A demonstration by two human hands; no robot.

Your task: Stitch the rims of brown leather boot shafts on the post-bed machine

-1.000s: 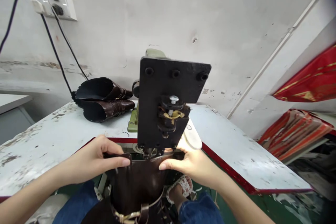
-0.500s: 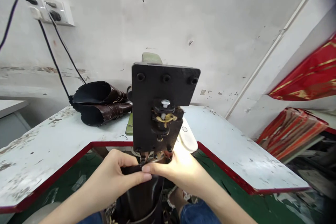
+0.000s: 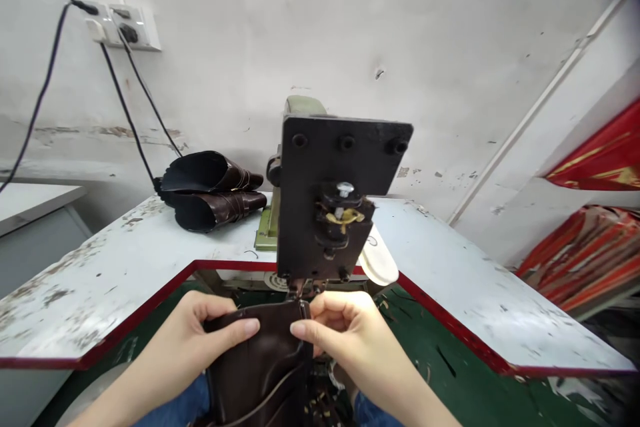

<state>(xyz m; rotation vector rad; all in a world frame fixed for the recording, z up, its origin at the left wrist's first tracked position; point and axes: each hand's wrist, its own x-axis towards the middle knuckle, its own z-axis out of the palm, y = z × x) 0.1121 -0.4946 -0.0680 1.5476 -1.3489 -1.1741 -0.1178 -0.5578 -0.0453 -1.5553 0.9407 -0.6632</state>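
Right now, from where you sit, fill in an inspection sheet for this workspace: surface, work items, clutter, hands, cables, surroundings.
Surface: white table with red edging, stained and worn at the left.
Work items: dark brown leather piece, its top edge just below the black-fronted machine; contact with it unclear.
Clutter: two open-ended leather tubes lying together left of the machine; scraps on the green floor.
Hands: left hand and right hand both pinch the piece near its top.
Cables: three dark cables from the wall socket.
Surroundings: chipped wall; red-orange stack at right.
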